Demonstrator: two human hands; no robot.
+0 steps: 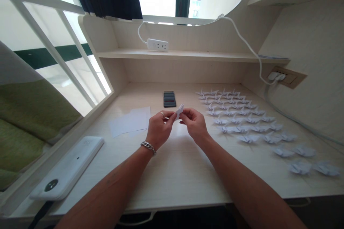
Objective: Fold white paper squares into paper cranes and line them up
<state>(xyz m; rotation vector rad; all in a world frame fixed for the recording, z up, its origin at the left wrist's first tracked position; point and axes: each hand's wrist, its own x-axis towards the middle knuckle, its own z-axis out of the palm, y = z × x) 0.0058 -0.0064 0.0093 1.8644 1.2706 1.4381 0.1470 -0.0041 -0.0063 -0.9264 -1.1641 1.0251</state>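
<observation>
Between my two hands, above the middle of the desk, is a small piece of folded white paper (179,111). My left hand (160,126), with a ring and a chain bracelet, pinches its left side between thumb and fingers. My right hand (194,122) grips the right side of the same piece. Fingers cover its lower part. Flat sheets of white paper (130,121) lie on the desk left of my left hand. Rows of folded white paper cranes (239,120) stand to the right of my right hand.
A dark phone-like object (169,99) lies beyond my hands. A white power bank-like device (70,168) with a black cable sits at the desk's left edge. On the back shelf (188,55) rests a power strip (157,45). Its white cord runs to a wall socket (287,77) on the right.
</observation>
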